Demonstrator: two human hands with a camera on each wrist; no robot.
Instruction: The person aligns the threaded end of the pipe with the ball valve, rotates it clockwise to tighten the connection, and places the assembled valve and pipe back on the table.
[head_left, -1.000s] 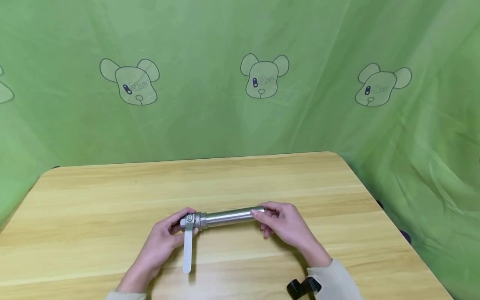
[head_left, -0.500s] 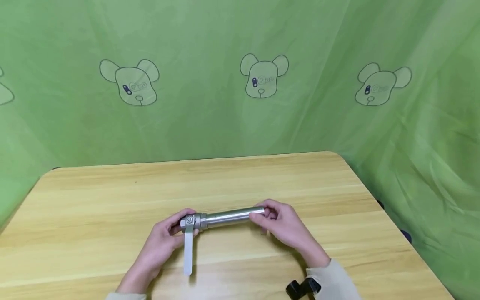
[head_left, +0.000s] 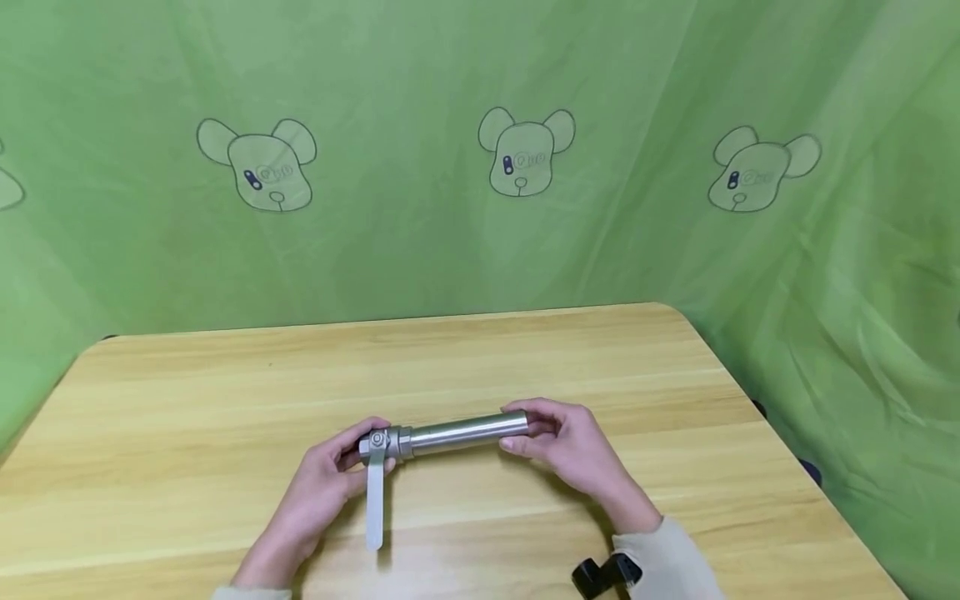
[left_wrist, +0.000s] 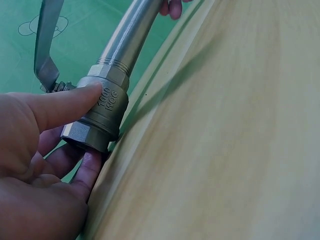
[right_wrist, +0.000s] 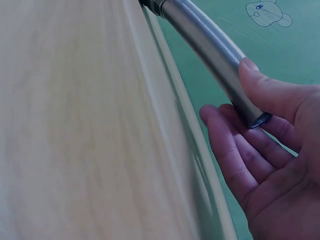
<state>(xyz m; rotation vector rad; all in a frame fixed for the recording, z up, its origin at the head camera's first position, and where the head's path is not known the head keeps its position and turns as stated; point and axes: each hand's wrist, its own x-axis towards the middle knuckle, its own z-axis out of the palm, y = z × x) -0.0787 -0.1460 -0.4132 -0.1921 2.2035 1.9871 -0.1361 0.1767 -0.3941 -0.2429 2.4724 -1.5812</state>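
In the head view, a metal ball valve (head_left: pixel 400 443) is joined to a straight steel pipe (head_left: pixel 468 431) that runs to the right. My left hand (head_left: pixel 318 492) grips the valve body, with the thumb on its near side, over the "1000 WOG" marking in the left wrist view. The flat lever handle (head_left: pixel 375 508) points toward me, across the pipe. At the pipe's free end, my right hand (head_left: pixel 577 450) holds it between thumb and fingers. The right wrist view shows the thumb (right_wrist: pixel 260 85) against the pipe's side and the open pipe end (right_wrist: pixel 260 120) near the fingers.
A wood-grain table (head_left: pixel 225 400) lies beneath both hands. Behind it and to the right hangs a green curtain (head_left: pixel 405 233) with bear-head outlines. A black device (head_left: pixel 606 575) sits by the right sleeve (head_left: pixel 667 558).
The right thumb has shifted from the top of the pipe end down to its near side, while the fingers have moved over the far side. The left hand and valve stay nearly still.
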